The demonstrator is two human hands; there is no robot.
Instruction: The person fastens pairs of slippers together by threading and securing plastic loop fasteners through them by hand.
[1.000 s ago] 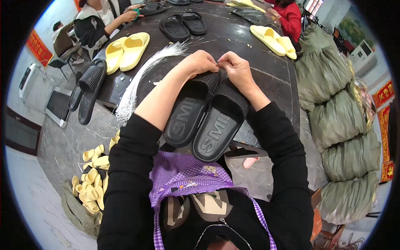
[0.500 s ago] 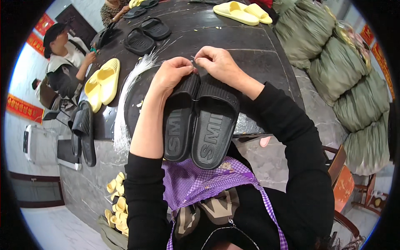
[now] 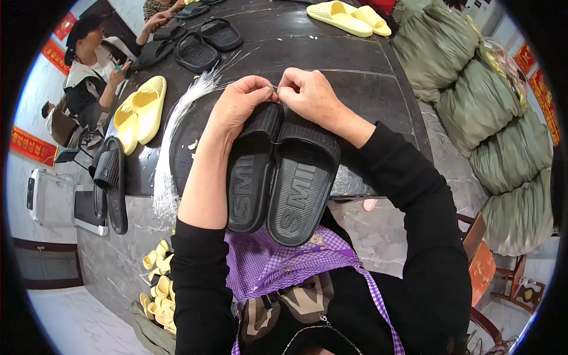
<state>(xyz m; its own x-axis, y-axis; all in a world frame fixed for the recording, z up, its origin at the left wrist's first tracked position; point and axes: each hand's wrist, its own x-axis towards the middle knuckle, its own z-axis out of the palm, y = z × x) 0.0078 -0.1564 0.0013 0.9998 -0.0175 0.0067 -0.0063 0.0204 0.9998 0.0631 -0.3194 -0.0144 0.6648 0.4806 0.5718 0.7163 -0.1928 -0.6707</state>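
Note:
A pair of black slide slippers (image 3: 300, 189) lies side by side in front of me, soles down, heels toward my body over the table's near edge. At their front ends, my left hand (image 3: 244, 100) is closed in a pinch, thumb against forefinger. My right hand (image 3: 310, 100) meets it there, also pinching. Between the fingertips a thin strand shows faintly; most of it is hidden. Left of my left forearm, a bundle of thin whitish plastic strands (image 3: 173, 148) fans across the dark table (image 3: 367, 100).
Yellow slippers (image 3: 142, 112) and black slippers (image 3: 109, 183) sit along the table's left side; another yellow pair (image 3: 340, 19) lies at the far end. Stuffed green sacks (image 3: 485, 100) line the right. Yellow slippers (image 3: 160, 290) are piled on the floor. A person (image 3: 94, 65) works at left.
My fingertips have come together, and my right hand has turned so its fingers curl in more. The slippers have shifted slightly left and nearer. A person's arm at far left now reaches over the table.

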